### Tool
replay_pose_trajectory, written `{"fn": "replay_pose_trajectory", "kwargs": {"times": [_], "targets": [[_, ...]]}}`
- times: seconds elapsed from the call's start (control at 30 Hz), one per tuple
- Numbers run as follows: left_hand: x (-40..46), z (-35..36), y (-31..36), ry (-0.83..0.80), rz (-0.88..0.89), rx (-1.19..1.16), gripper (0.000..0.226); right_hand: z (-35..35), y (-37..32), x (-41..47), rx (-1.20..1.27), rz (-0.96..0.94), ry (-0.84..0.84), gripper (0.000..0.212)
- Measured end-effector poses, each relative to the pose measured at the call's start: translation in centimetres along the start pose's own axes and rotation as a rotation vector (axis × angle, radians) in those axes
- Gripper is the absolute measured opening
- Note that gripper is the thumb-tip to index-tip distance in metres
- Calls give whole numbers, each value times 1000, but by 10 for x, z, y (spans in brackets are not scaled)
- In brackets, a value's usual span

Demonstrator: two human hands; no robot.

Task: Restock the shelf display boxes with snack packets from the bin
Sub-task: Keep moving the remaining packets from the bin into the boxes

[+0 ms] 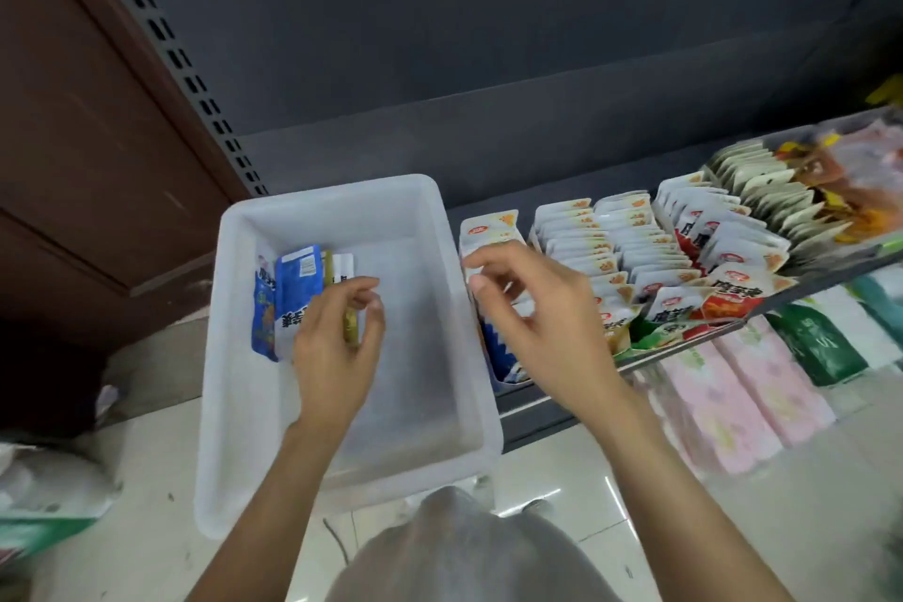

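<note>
The bin is almost empty. The left hand pinches 1 packet; the right hand, loosely curled, holds nothing I can see.

Hidden, cropped and blurred parts

The left hand covers the lower ends of the snack packets in the bin; the right hand hides most of the blue display box. Packet print is too blurred to read. The right edge crops the shelf, and the packets at its far end smear together.
</note>
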State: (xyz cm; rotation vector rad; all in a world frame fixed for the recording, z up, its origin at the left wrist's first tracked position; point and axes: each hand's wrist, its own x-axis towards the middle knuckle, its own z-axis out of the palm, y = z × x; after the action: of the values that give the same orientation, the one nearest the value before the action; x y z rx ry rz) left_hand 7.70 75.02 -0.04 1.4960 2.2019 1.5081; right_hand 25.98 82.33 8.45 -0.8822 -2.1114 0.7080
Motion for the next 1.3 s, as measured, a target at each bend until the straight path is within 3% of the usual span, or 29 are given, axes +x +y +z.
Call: {"fn": "replay_pose_trajectory", "kwargs": {"times": [0.13,0.3,0.4,0.53,0.63,0.77,0.87,0.97,1.07,1.13,1.2,1.3], "targets": [[9,-4,-70,-161,-219,340,45,93,1,27,-70,17,-302,23],[15,1,-108,-443,-417,510,76,191,33,56,-324,129,-613,45],[12,3,-117,-519,-410,579,82,221,52,57,-346,158,-720,57],[12,4,-121,-551,-358,666,73,234,68,44,-463,51,-798,65],[14,2,-117,-551,-284,736,57,230,66,42,-447,89,-733,66],[22,-20,-93,-277,-146,654,24,209,47,39,-244,85,-485,72],[28,-46,-68,-64,-43,425,22,178,28,37,-121,-15,-320,62],[37,-67,-25,-25,52,132,21,134,5,43,-70,-103,-194,25],[46,-72,22,16,-19,-280,18,80,-17,38,13,21,-89,13],[46,-66,43,0,-52,-471,28,41,-25,24,191,120,-8,9],[39,-51,55,-62,-36,-514,33,3,-27,8,430,188,143,15],[18,-18,60,-329,87,-315,40,-45,-11,-20,609,251,344,24]]}}
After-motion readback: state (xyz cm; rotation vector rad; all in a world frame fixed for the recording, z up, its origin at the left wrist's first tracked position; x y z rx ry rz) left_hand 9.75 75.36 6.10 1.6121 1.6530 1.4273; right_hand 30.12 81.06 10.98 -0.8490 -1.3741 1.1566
